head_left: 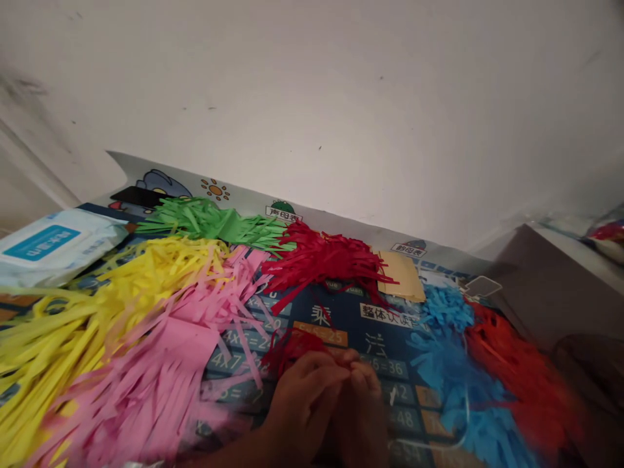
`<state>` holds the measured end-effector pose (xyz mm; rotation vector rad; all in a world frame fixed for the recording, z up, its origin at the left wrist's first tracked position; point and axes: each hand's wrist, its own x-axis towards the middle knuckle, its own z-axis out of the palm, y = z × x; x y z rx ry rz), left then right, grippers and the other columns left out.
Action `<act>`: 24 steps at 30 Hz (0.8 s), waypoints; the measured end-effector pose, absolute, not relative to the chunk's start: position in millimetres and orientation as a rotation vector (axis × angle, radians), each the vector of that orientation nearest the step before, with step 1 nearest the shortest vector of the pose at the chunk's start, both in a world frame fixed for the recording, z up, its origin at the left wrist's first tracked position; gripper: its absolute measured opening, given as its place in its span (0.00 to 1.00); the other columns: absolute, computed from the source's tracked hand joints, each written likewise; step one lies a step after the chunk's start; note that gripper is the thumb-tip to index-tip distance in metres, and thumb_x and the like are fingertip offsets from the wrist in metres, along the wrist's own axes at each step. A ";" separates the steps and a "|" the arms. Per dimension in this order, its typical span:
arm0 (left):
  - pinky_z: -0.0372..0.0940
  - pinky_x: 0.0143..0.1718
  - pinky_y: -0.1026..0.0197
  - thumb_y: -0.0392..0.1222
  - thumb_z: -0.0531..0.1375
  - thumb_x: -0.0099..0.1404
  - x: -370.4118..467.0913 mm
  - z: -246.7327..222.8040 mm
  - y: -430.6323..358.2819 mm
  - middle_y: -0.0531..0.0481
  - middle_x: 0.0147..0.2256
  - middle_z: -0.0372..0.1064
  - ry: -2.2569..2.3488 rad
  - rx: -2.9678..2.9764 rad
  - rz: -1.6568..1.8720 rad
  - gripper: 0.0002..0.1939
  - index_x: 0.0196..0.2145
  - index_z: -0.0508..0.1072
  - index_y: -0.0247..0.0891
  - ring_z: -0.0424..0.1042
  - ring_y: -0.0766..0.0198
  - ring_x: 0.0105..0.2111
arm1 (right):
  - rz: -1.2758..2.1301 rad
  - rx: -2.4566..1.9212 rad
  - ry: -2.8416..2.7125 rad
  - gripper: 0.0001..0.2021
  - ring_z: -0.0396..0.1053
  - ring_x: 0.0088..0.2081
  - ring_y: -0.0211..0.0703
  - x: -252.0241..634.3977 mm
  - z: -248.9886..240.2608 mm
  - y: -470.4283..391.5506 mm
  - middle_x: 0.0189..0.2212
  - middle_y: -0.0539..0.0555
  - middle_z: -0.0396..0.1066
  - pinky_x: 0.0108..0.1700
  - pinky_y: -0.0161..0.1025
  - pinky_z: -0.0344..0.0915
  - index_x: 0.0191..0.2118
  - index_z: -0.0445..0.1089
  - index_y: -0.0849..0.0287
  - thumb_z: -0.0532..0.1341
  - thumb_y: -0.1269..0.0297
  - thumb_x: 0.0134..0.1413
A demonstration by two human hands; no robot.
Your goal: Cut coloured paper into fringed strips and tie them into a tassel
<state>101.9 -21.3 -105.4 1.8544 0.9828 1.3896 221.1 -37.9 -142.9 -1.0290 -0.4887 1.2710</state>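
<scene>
Low in the middle of the head view, a dark red fringed paper tassel [295, 346] sticks out from between my fingers. My left hand [307, 390] is closed around it, fingers bent toward the right. Close against it, my right hand [363, 387] is closed too, its fingertips meeting the left ones at the tassel's gathered end. That end is covered by the fingers. Just beyond lies a larger bunch of red fringed paper [331, 257]. To the left of my hands is pink fringed paper [190, 344], with an uncut band across its middle.
Yellow fringed paper [92, 325], green fringed paper [219, 224] and a wipes packet [58, 244] lie left. Right are a tan paper piece [402, 278], blue tassels [453, 364], orange-red fringed paper [517, 370] and a dark box [531, 273]. A wall rises behind the printed mat [322, 318].
</scene>
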 end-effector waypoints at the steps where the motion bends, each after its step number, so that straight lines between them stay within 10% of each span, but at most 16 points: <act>1: 0.69 0.34 0.69 0.33 0.55 0.67 102.4 -106.0 -21.7 0.49 0.33 0.73 0.985 1.900 1.412 0.10 0.40 0.75 0.40 0.74 0.67 0.32 | 1.273 -1.020 -0.478 0.13 0.69 0.37 0.45 221.1 -146.0 -38.5 0.35 0.50 0.70 0.43 0.45 0.68 0.28 0.72 0.52 0.71 0.51 0.40; 24: 0.65 0.49 0.59 0.35 0.54 0.66 93.1 -118.3 -8.2 0.55 0.30 0.74 0.888 2.009 1.233 0.08 0.30 0.69 0.42 0.74 0.65 0.33 | 0.892 -1.145 -0.711 0.09 0.67 0.28 0.40 215.6 -138.2 -35.8 0.23 0.48 0.69 0.32 0.36 0.66 0.19 0.72 0.55 0.71 0.62 0.41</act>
